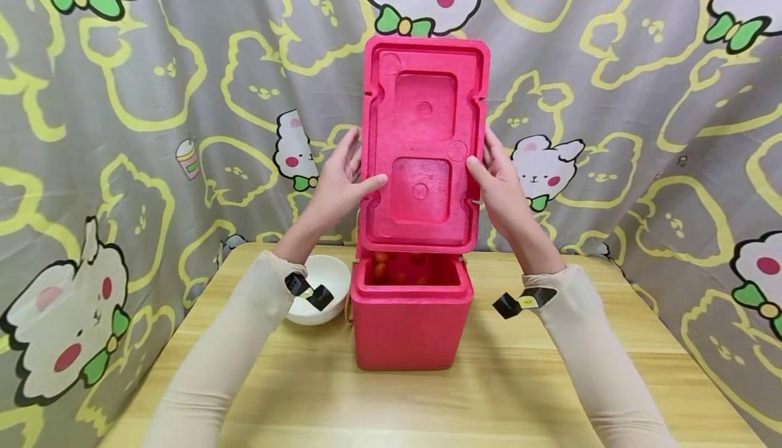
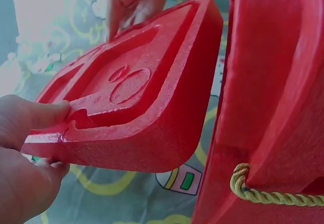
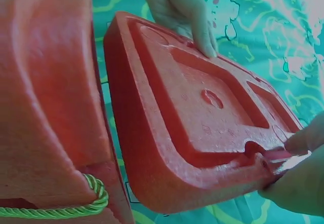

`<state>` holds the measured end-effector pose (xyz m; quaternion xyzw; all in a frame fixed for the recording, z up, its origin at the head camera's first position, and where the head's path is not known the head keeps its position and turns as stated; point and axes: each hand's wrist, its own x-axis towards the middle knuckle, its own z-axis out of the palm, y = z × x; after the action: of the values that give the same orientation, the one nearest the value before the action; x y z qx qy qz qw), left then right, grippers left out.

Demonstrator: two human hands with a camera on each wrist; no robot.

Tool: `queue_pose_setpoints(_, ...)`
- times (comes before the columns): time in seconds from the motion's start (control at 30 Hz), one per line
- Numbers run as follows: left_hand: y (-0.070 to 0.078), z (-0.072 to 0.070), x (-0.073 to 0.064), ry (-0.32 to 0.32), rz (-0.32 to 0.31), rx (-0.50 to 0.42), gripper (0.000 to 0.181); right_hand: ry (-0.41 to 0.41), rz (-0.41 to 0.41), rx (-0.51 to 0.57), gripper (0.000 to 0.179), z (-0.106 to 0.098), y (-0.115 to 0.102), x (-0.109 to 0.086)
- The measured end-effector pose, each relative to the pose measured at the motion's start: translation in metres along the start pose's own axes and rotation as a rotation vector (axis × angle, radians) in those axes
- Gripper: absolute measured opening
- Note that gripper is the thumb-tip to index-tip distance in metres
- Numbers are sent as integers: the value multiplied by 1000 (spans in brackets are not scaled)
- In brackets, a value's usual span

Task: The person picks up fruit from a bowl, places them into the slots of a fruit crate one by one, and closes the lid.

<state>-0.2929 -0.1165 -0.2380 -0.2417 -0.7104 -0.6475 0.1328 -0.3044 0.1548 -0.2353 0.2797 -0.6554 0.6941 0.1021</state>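
Observation:
A red foam lid [image 1: 423, 142] stands nearly upright over the back of a red foam box [image 1: 413, 332], its recessed underside facing me. My left hand [image 1: 342, 180] grips the lid's left edge, thumb on the underside and fingers behind. On the opposite edge my right hand [image 1: 502, 183] holds it the same way. In the left wrist view, a gap shows between the lid [image 2: 126, 92] and the box wall [image 2: 273, 82]. Inside the box, partly hidden by the lid, are several small orange round things [image 1: 380, 268].
A white bowl [image 1: 324, 278] stands on the wooden table [image 1: 256, 394] left of the box, partly behind my left wrist. A twisted gold rope [image 2: 278, 197] is fixed to the box's side. Behind the table hangs a grey patterned curtain [image 1: 201, 68].

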Motion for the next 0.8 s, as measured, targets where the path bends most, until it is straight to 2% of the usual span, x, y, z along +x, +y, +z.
queue_pose_setpoints(0.1, -4, -3, 2, 23, 4, -40, 85, 20, 8, 47, 59, -2, 2, 3)
queue_pose_setpoints(0.2, -8, -5, 4, 55, 52, -40, 73, 53, 19, 113, 53, -5, 3, 5)
queue_pose_setpoints(0.33, -9, -5, 6, 145, 130, 34, 57, 117, -5, 194, 39, -7, 5, 5)
queue_pose_setpoints(0.43, -9, -5, 4, 222, 163, 76, 50, 144, -52, 227, 35, -8, 6, 5)
queue_pose_setpoints(0.53, -9, -5, 3, 275, 199, 72, 47, 174, -92, 200, 34, -8, 5, 4)
queue_pose_setpoints(0.67, -8, -5, 0, 315, 240, 56, 46, 228, -117, 155, 32, -6, 3, 2)
queue_pose_setpoints(0.8, -8, -3, -4, 315, 228, 24, 44, 234, -104, 145, 29, -4, 2, -1)
